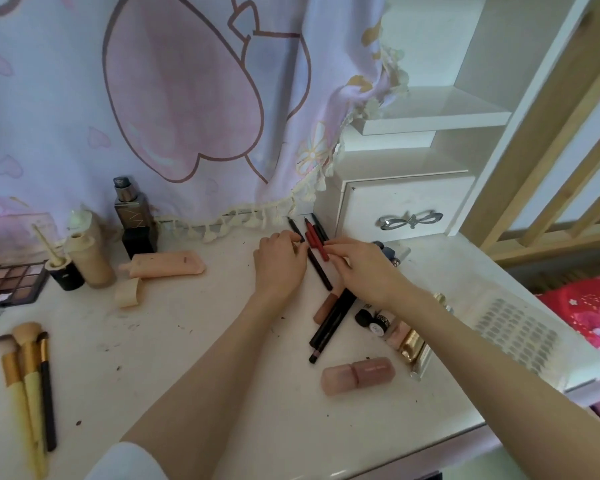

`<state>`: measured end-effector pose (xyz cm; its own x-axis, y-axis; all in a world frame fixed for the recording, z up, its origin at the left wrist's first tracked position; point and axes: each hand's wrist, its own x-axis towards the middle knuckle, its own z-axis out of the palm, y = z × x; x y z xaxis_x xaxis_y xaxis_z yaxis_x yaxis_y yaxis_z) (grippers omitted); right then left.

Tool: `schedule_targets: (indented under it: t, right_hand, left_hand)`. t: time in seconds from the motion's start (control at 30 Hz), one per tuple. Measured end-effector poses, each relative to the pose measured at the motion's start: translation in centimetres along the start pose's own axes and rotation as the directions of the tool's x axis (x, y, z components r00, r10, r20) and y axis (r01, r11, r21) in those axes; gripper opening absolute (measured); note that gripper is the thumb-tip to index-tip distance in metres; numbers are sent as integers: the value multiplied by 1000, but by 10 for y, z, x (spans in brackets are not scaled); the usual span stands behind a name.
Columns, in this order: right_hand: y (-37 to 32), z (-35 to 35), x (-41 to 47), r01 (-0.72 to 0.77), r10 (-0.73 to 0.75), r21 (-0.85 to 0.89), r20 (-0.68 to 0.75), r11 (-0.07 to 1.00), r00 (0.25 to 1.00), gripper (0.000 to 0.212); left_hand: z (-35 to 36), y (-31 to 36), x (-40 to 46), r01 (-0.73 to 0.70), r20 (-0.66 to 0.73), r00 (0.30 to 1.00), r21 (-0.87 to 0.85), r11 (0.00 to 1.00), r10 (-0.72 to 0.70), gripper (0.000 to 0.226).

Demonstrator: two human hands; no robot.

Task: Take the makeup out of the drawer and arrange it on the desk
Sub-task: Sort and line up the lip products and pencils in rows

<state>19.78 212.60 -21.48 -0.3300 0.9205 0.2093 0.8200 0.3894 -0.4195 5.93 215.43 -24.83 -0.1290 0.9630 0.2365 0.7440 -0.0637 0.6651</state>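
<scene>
On the surface (194, 358) three brushes (28, 375) lie at the near left. Behind them are a palette (16, 282) and some bottles (94, 251), with a tube (167, 265) to their right. In the middle, the pencils (314, 244) lie side by side between the two hands, before a small drawer (406, 206). A capsule-shaped case (357, 374) lies nearer, at the right.

So on my desk (194, 358) I've got the pencils lined up near the back: a long black pencil (317, 263) lying diagonal, a red pencil (316, 241) right beside it, another dark pencil (319, 226) on the far side. Closer to me, a black liner (331, 323) lies next to a nude lip tube (326, 306).
</scene>
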Motion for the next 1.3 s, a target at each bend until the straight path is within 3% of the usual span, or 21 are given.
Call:
schedule_targets:
  t: [0.37, 0.53, 0.7, 0.87, 1.07, 1.2, 1.3]
  right_hand:
    - [-1, -22, -46, -23, 30, 97, -67, 995, 997, 26]
    - [-15, -23, -80, 58, -54, 37, -109, 998, 993, 20]
    - [-25, -19, -115, 101, -98, 26, -83, 995, 992, 19]
    - [-21, -7, -139, 129, -127, -89, 25, 988, 992, 32]
    - [-27, -3, -138, 91, -90, -72, 18, 993, 996, 28]
    - [-35, -6, -128, -2, 12, 115, -93, 993, 996, 19]
    - [-39, -10, -118, -122, 141, 362, -26, 924, 990, 5]
  left_hand:
    - [-17, -16, -30, -148, 139, 980, 33, 988, 143, 38]
    - [-31, -31, -56, -286, 203, 947, 169, 943, 250, 40]
    - [-38, -40, -73, -344, 197, 931, 179, 922, 309, 35]
    - [-41, -41, -80, -265, 126, 956, -4, 964, 263, 29]
    - [-48, -33, -81, -225, 61, 969, -180, 958, 239, 24]
    - [-56, -19, -88, -317, 24, 939, -337, 887, 344, 15]
    - [-62, -8, -96, -379, 46, 895, -443, 812, 443, 16]
